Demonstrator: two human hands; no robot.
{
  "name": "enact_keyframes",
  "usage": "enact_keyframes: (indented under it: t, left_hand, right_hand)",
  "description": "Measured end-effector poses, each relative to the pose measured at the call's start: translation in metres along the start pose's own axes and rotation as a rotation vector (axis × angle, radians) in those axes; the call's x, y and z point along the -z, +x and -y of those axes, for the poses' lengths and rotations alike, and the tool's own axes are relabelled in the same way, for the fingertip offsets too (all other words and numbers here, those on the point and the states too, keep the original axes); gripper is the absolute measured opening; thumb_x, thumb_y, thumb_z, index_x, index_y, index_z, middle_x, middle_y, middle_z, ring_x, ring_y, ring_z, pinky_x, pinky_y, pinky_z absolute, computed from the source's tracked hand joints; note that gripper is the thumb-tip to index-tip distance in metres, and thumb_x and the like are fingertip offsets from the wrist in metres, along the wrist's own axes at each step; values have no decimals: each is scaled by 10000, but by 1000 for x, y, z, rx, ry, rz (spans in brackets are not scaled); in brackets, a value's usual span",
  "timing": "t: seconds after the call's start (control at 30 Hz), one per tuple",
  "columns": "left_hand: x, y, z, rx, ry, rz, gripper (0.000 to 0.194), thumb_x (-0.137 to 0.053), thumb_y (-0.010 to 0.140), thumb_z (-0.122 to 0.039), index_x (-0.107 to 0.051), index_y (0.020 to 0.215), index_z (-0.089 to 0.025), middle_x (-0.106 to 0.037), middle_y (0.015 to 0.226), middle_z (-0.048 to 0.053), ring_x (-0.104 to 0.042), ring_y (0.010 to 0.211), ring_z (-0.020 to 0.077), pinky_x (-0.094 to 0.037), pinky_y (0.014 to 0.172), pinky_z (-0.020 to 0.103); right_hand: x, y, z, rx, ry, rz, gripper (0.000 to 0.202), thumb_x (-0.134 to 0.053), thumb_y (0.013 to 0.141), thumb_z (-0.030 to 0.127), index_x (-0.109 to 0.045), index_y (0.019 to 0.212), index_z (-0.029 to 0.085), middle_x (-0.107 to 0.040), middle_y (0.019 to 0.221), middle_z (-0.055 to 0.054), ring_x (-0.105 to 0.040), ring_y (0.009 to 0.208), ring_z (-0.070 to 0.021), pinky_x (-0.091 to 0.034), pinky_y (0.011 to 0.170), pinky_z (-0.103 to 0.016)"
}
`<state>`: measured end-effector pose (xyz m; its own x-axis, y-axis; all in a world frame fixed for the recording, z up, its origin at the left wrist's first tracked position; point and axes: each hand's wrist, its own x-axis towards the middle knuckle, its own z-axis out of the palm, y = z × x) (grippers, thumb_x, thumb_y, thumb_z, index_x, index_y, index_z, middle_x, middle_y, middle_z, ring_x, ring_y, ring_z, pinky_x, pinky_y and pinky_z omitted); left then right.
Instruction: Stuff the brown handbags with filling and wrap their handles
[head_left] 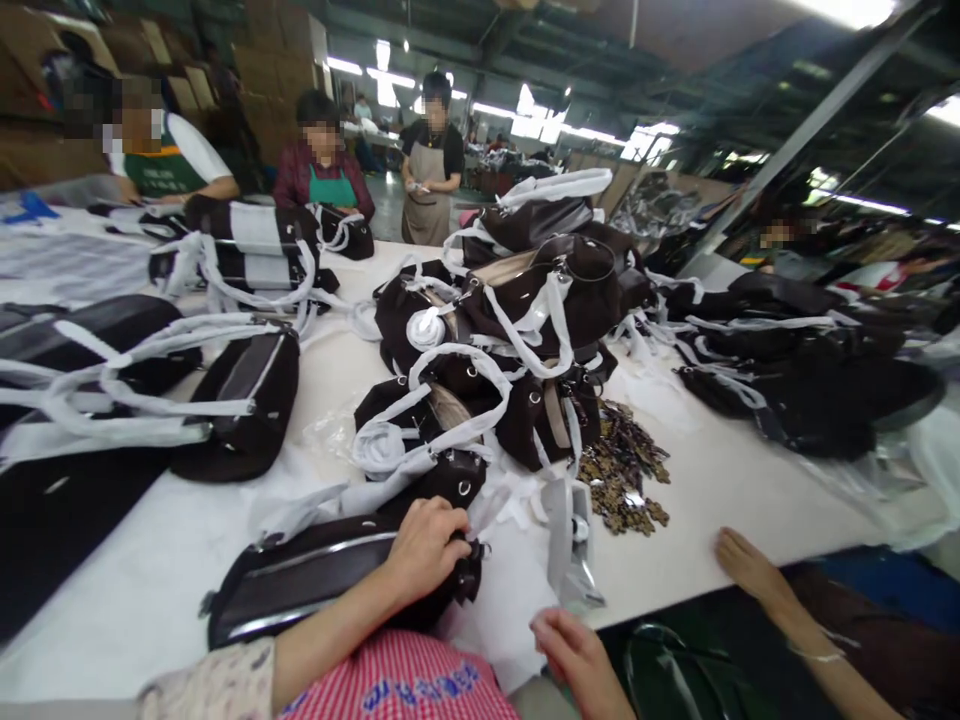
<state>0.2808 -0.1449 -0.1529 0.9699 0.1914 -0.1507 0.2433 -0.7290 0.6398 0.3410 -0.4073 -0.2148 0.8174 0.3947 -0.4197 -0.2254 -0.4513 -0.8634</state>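
Note:
My left hand (429, 545) is closed over the right end of a dark brown handbag (315, 570) with shiny metal trim, which lies on its side at the near table edge. My right hand (574, 650) is in front of the table edge, its fingers curled together; whether anything is between them cannot be made out. Beside its fingertips hangs a sheet of white tissue paper (510, 600). A silvery grey packet (571, 550) lies just beyond it. Behind my left hand sits another dark bag (397, 410), its handles wrapped in white.
A pile of small bronze-coloured metal pieces (626, 470) lies on the white table (720, 480). Wrapped handbags (555, 300) are heaped in the middle, with more at left (247, 400) and right (810, 390). A co-worker's hand (750, 570) rests at the right edge. Several people stand or sit beyond.

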Motion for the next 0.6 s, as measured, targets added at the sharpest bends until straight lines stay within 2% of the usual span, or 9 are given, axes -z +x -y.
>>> enact_keyframes:
  t: [0.03,0.1,0.13,0.2,0.27,0.4,0.6]
  left_hand:
    - [-1,0,0,-1,1,-3,123,-593,863,-231,-703,918,-233,-662,1004,47,-588,1027,220,-385,913,372]
    - [-2,0,0,5,4,-9,123,-589,869,-233,-704,913,-232,-664,985,46,-591,1012,217,-385,898,371]
    - [-2,0,1,5,6,-14,122,-589,868,-230,-704,909,-231,-665,976,45,-593,1001,215,-385,889,368]
    - [-3,-1,2,-4,8,-25,120,-589,866,-226,-703,902,-230,-667,964,41,-594,985,210,-385,874,361]
    - [-4,-2,3,-11,11,-32,115,-589,867,-233,-701,896,-231,-666,957,39,-592,975,208,-386,868,357]
    - [-4,-2,4,-11,2,-27,104,-595,870,-250,-696,883,-228,-665,943,40,-585,974,210,-388,874,354]
    - [-3,-2,7,-36,-28,-40,78,-621,855,-241,-693,880,-227,-663,953,43,-585,973,211,-395,892,359]
  right_hand:
    - [-10,1,19,52,30,123,373,-676,739,567,-635,660,204,-542,600,23,-466,552,-135,-375,535,-259]
    - [-30,7,58,161,76,273,321,-680,782,515,-645,712,203,-572,658,15,-509,651,-154,-413,636,-267]
    - [-39,11,75,201,81,323,326,-672,789,514,-639,709,200,-572,660,14,-513,664,-158,-414,648,-269]
    - [-52,21,95,245,56,334,355,-659,791,531,-621,685,195,-554,641,19,-501,654,-158,-403,636,-270]
    - [-61,30,99,260,21,292,381,-650,787,551,-610,666,192,-536,626,24,-477,633,-152,-385,616,-272]
    - [-69,42,86,256,-32,210,401,-663,767,567,-633,656,182,-546,601,22,-457,605,-149,-357,590,-275]
    - [-74,43,83,234,-68,119,456,-666,749,618,-624,614,185,-539,560,22,-449,562,-145,-344,548,-273]
